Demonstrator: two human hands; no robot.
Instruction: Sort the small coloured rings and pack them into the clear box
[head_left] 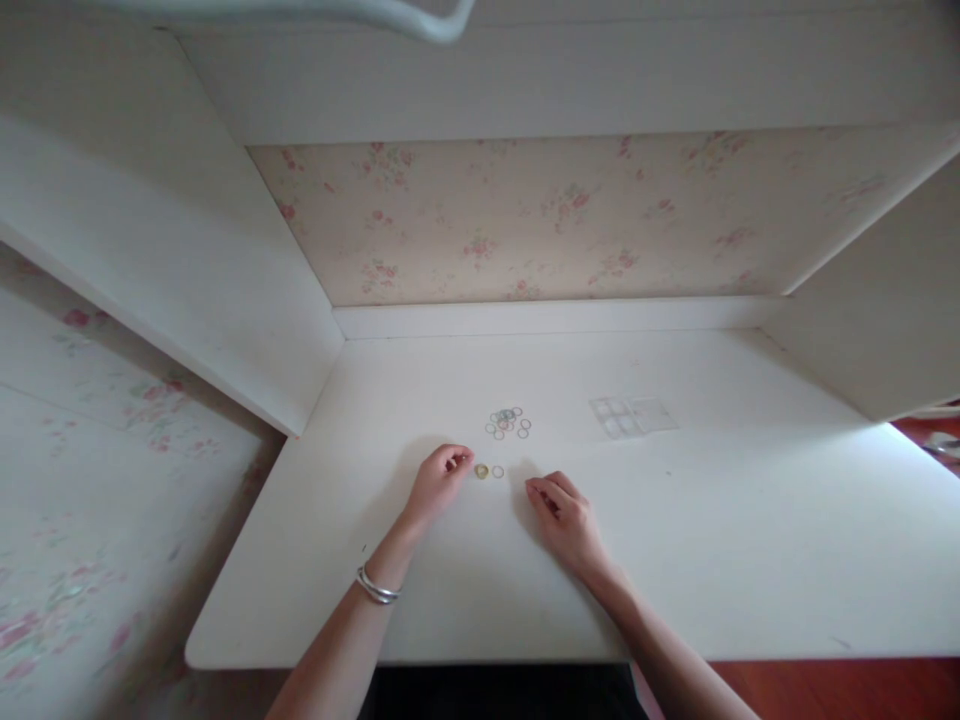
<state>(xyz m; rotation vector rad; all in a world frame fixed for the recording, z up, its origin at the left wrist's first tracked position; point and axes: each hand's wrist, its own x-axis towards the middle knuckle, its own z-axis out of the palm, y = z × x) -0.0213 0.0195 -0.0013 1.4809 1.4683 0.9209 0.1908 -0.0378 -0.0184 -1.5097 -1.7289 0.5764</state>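
Smooth white surface (750, 540) could let the gold-coloured, metallic-looking ring (481, 471) and thin pale ring (498, 472) between my left grip (439, 480) and right grip (568, 515) skid if brushed, both curled nearly closed, whether around anything I cannot tell

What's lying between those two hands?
In the head view, a small gold-coloured ring lies close to the left hand, and a paler, thinner ring beside it, toward the right hand.
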